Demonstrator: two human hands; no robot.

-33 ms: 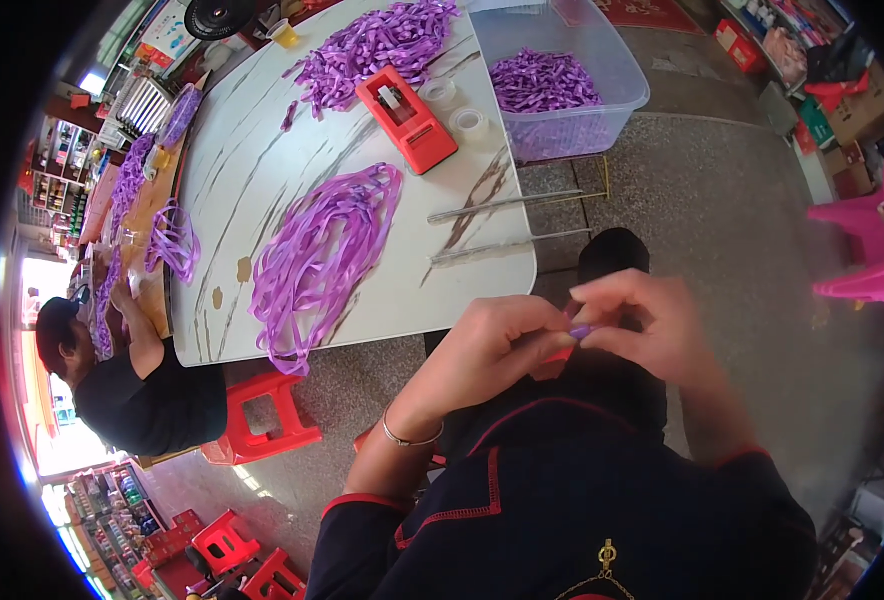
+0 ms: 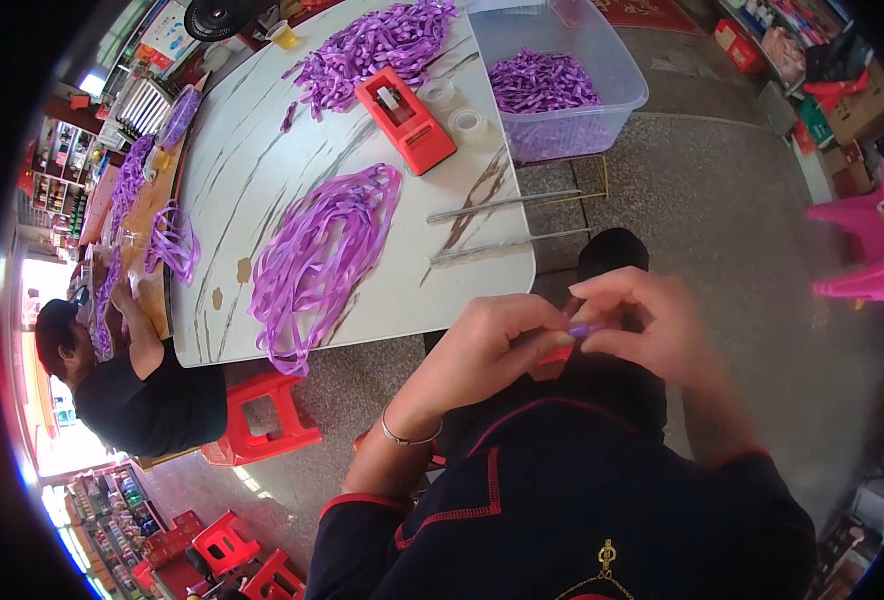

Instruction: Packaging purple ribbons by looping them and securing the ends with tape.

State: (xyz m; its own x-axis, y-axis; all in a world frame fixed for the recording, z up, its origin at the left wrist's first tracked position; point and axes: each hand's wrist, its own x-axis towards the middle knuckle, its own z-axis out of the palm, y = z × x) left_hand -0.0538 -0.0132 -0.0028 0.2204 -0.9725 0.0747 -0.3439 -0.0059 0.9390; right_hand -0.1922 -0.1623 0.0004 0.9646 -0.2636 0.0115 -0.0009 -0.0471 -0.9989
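1. Over the lap, the left hand and right hand meet, fingertips of both pinched shut on a short purple ribbon piece.
2. Judging by the clear bin at 12 o'clock, holding many purple pieces, much work looks done.
3. A long ribbon bundle on the white table at 10 o'clock looks unprocessed.
4. Nothing blocks the hands; a red tape dispenser sits at 11 o'clock, and another person works at 9 o'clock.

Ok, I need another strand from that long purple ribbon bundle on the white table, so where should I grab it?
Probably at the near end of the long purple ribbon bundle, where the loops hang over the white table edge. Come from below the edge on the person's left side, pinching one loop: the overhang leaves free ribbon to close on, while the rest lies flat and tangled. Both hands are busy with a small purple piece.
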